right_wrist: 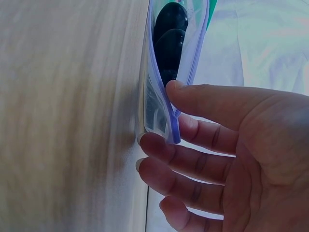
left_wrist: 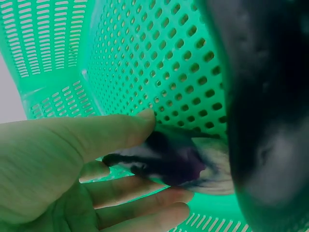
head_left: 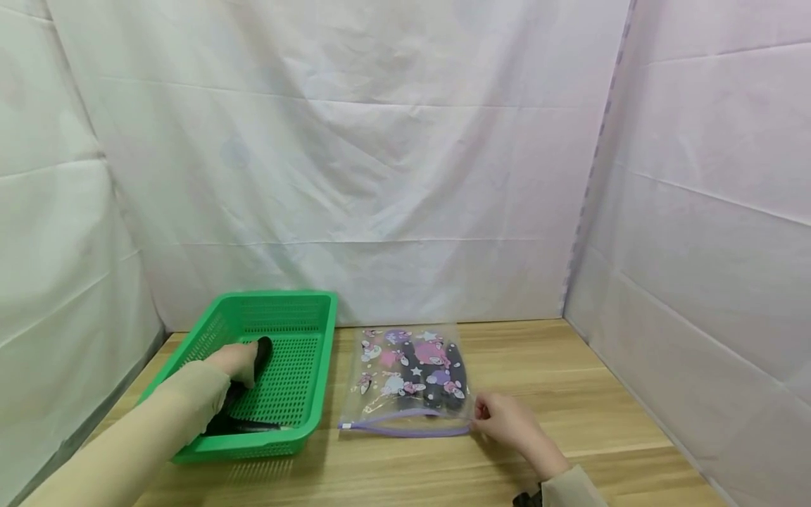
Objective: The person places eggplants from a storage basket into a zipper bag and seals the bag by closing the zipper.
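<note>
Inside the green basket [head_left: 319, 384], my left hand [head_left: 236, 362] grips a dark purple eggplant [head_left: 262, 352]; the left wrist view has the thumb on one side of the eggplant [left_wrist: 169, 157] and the fingers on the other. Another eggplant [head_left: 250, 425] lies along the basket's front wall, and a large dark one [left_wrist: 270, 116] fills the right of the left wrist view. My right hand [head_left: 507, 421] pinches the right corner of a clear printed zipper bag [head_left: 374, 401] at its parted purple mouth. Several dark eggplants [right_wrist: 170, 50] lie in the bag.
The wooden table [head_left: 557, 380] carries the basket at left and the bag at its middle. White cloth [head_left: 380, 176] hangs behind, with more cloth at both sides. A white slider [head_left: 346, 425] sits at the left end of the bag's zipper.
</note>
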A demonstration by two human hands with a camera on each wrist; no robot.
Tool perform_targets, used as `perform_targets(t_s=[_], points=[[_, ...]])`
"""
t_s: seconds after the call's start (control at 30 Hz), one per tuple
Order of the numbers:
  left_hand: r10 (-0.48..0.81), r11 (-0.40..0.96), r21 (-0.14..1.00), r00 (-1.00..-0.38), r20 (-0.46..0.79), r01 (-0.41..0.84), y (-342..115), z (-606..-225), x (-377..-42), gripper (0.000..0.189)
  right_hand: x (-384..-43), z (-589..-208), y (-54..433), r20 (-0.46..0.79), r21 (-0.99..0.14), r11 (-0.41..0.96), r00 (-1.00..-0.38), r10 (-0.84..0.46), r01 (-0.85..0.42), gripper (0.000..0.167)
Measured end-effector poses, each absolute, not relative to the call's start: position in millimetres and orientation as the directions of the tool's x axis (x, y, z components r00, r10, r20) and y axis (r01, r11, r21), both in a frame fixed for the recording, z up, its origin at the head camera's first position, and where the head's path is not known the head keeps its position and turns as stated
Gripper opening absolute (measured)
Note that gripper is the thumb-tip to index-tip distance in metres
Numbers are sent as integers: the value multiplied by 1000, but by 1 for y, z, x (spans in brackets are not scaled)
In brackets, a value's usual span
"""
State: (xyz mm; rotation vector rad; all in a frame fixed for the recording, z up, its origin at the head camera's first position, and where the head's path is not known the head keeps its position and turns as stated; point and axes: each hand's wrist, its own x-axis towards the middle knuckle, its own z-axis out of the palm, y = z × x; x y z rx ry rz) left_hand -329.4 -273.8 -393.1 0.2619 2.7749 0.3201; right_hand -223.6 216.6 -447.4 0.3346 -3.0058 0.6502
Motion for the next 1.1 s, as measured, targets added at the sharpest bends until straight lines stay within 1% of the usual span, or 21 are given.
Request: perform_targets(t_s=[0.2, 0.47, 0.8, 1.0, 1.1], points=[[222, 955, 259, -926, -306, 144, -275, -399, -331, 84, -225, -449, 217, 90, -412, 885, -977, -196, -215, 26], [221, 957, 248, -934, -281, 151, -276, -403, -334, 89, -226, -449, 217, 83, -422, 881, -976, -200, -216, 26], [237, 944, 291, -932, -273, 155, -275, -405, -328, 80, -224, -450, 218, 86, -420, 876, -971, -222, -238, 26], [230, 946, 284, -941, -248, 157, -276, -406, -329, 83, -225, -451, 218, 87, -423, 875, -971, -221, -237, 26], [228, 946, 284, -943, -244, 155, -276, -404, -330, 81, -225, -451, 218, 83, -436, 871, -973, -214, -228, 26]])
